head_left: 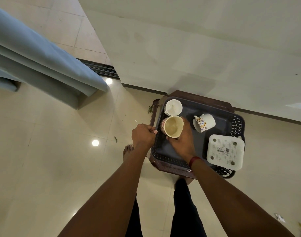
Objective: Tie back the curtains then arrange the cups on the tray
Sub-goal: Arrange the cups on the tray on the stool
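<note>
On dark tray (221,124) atop brown stool (170,168): right hand (182,142) wrapped round upright cream cup (172,126), beside upturned white cup (173,107); left hand (143,135) clenched on tray rim.

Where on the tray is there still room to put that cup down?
The tray has bare floor in the middle, between the held cup in the right hand and the tipped flowery cup, and along the back wall. The left side is crowded by the upside-down white cup; a white box fills the right corner.
</note>
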